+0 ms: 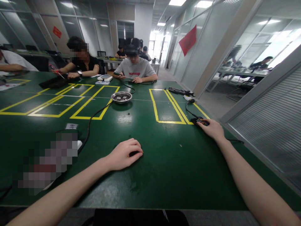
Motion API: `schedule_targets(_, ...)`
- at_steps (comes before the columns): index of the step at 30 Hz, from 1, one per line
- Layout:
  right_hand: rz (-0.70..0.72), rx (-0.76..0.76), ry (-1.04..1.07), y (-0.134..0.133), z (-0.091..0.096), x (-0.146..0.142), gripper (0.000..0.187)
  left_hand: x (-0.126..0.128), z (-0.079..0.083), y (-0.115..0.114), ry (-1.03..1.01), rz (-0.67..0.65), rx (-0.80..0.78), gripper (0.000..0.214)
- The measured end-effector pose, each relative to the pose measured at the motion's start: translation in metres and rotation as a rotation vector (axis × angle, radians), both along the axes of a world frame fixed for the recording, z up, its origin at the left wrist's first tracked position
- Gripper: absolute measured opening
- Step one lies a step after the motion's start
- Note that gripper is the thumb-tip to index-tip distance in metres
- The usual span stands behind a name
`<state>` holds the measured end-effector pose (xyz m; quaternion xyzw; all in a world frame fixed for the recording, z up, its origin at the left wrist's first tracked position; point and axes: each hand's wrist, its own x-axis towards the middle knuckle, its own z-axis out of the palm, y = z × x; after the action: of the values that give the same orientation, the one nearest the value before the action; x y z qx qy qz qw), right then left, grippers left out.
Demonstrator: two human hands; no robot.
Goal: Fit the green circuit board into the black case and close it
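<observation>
Left hand: the left hand [125, 154] lies palm down on the tabletop, fingers loosely curled; a dark gap shows between thumb and fingers, so whether its grip is released or around something cannot be told.
Right hand: the right hand [213, 129] is grasping a gadget [199, 121], thumb and fingers on its near end.
Gadget: small, dark, with a few coloured specks; it sits at the right of the tabletop, beside the yellow tape [171, 122], partly covered by the fingers, its exact kind hard to make out.
Cord: a thin black cord [188, 110] curves between the gadget and a rounded black piece [191, 101].
Tabletop: smooth, glossy green [160, 175], with lamp glare and tape rectangles.
Bowl: a round, shiny metal bowl [121, 98], holding small metallic pieces too small to identify.
Cable: a black, rubbery-looking cable [88, 125] running from near the bowl toward the blurred object.
Blurred object: long and pixelated [49, 163], a white edge showing, beside a paper tag [71, 126] marked 24.
Far side: a seated person in a grey shirt [135, 69], face pixelated; another person at far left [16, 61], cut off by the frame.
</observation>
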<state>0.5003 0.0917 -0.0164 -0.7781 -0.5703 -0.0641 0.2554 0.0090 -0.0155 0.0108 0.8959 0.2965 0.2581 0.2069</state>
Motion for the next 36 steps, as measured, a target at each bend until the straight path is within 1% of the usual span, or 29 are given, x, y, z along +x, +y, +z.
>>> schedule_targets(3, 0.001, -0.108, 0.029, -0.003, 0.008, -0.013, 0.043, 0.001, 0.0, 0.0, -0.003, -0.003, 0.005, 0.021)
schedule_targets(5, 0.082, -0.106, 0.033, -0.006, 0.012, -0.029, 0.041, 0.002, 0.001, 0.0, 0.006, -0.005, 0.011, 0.019)
schedule_targets(7, 0.205, -0.091, 0.031, -0.01, 0.013, -0.051, 0.038, 0.002, 0.001, 0.0, 0.013, -0.005, 0.016, 0.017)
schedule_targets(9, 0.361, -0.077, 0.04, -0.018, 0.012, -0.082, 0.036, 0.002, 0.001, 0.0, 0.011, -0.001, 0.025, 0.017)
schedule_targets(11, 0.539, -0.051, 0.062, -0.031, 0.01, -0.119, 0.033, 0.002, 0.002, 0.001, 0.001, 0.012, 0.049, 0.018)
schedule_targets(14, 0.87, -0.045, 0.079, -0.062, 0.011, -0.178, 0.029, 0.002, 0.004, 0.0, -0.029, 0.034, 0.106, 0.023)
schedule_targets(17, 1.216, -0.107, 0.066, -0.094, 0.016, -0.227, 0.03, 0.002, 0.008, -0.002, -0.073, 0.037, 0.162, 0.027)
schedule_targets(19, 1.359, -0.15, 0.021, -0.108, 0.019, -0.247, 0.03, 0.003, 0.01, -0.005, -0.066, 0.003, 0.174, 0.022)
schedule_targets(21, 1.392, -0.164, 0.005, -0.114, 0.021, -0.257, 0.029, 0.003, 0.01, -0.006, -0.03, -0.035, 0.177, 0.016)
schedule_targets(25, 1.341, -0.115, 0.026, -0.111, 0.023, -0.257, 0.024, 0.001, 0.01, -0.008, 0.042, -0.03, 0.211, 0.019)
schedule_targets(28, 1.283, -0.076, 0.064, -0.108, 0.023, -0.252, 0.027, -0.001, 0.011, -0.008, 0.078, -0.024, 0.229, 0.022)
schedule_targets(32, 1.164, -0.062, 0.084, -0.103, 0.021, -0.247, 0.046, -0.002, 0.011, -0.007, 0.083, 0.013, 0.248, 0.022)
schedule_targets(34, 1.164, -0.076, 0.076, -0.101, 0.021, -0.244, 0.059, -0.002, 0.009, -0.006, 0.056, 0.033, 0.235, 0.021)
schedule_targets(36, 1.21, -0.099, 0.062, -0.099, 0.022, -0.241, 0.065, -0.001, 0.006, -0.005, 0.012, 0.061, 0.208, 0.019)
